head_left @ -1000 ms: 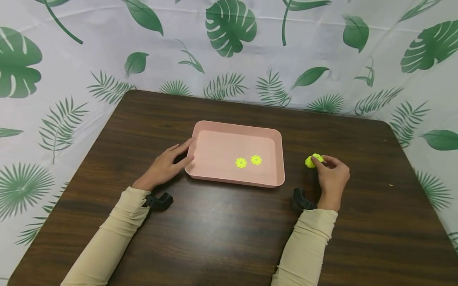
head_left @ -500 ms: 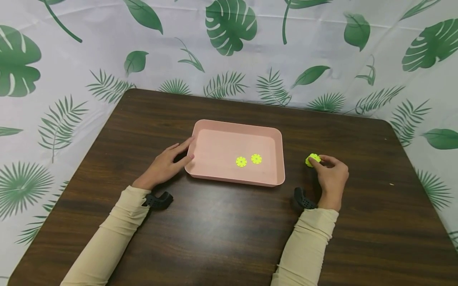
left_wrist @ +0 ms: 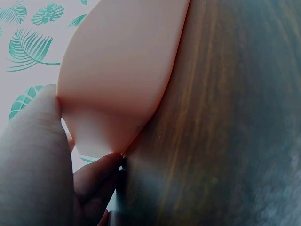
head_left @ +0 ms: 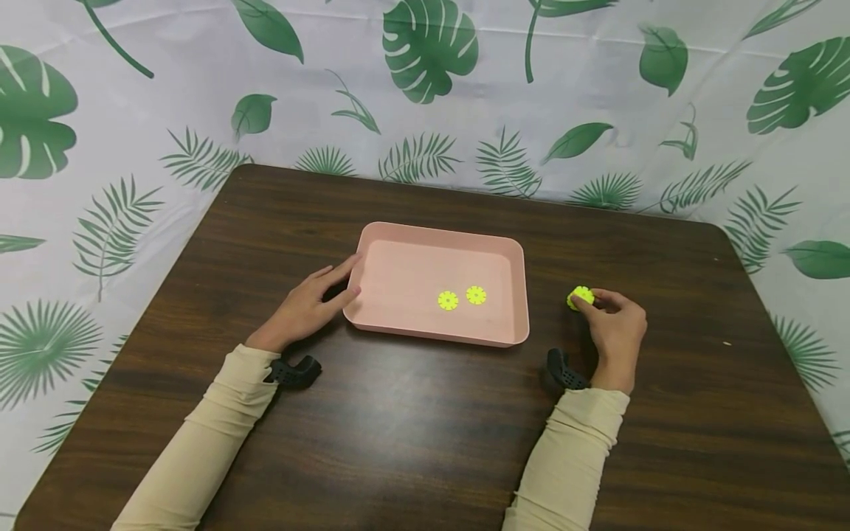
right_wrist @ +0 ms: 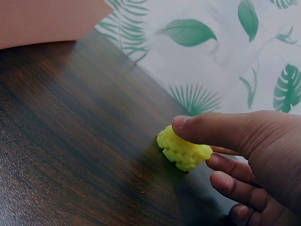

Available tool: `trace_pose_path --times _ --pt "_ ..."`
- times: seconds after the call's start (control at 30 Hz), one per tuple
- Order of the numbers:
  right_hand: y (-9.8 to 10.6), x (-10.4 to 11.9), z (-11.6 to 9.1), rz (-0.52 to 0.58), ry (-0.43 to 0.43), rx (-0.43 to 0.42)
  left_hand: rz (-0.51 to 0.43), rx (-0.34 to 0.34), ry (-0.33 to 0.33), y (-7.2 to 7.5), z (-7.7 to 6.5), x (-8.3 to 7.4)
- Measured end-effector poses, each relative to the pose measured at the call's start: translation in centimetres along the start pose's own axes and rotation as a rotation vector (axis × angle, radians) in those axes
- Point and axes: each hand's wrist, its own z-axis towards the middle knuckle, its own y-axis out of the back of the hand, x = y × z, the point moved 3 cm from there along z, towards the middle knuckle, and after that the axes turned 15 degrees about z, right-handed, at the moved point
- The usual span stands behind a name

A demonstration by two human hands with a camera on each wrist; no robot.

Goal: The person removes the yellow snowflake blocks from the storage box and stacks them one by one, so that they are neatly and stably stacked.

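Observation:
A pink rectangular tray (head_left: 425, 269) stands on the table, with two flat yellow-green notched discs (head_left: 448, 300) lying in its front right part. At its left end my left hand (head_left: 302, 308) rests with thumb and fingers extended, touching the wall and rim. In the left wrist view, thumb and fingertips touch the tray wall (left_wrist: 122, 56) apart from each other. To the right of the tray, my right hand (head_left: 619, 324) pinches a small stack of yellow-green notched discs (right_wrist: 181, 149) between thumb and fingers. The stack's disc count is unclear.
The dark wood table (head_left: 398, 428) carries the tray. A small pale speck (head_left: 727, 343) lies at the right. Behind the table hangs a white leaf-print cloth (head_left: 425, 118). Each wrist wears a black mount (head_left: 295, 372).
A second ago the discs in my right hand were offset from each other; now they line up in one stack. My left hand and the tray have stayed in place.

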Motion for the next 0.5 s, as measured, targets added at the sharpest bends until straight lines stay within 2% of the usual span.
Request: trace_pose_path --times 0.27,0.5 --pt "0.13 -0.08 0.04 -0.004 -0.008 0.016 -0.003 -0.002 -0.005 0.08 -0.07 -0.05" --pt "0.47 0.56 -0.01 0.023 0.091 -0.032 0.002 0.002 -0.002 0.23 -0.14 -0.16"
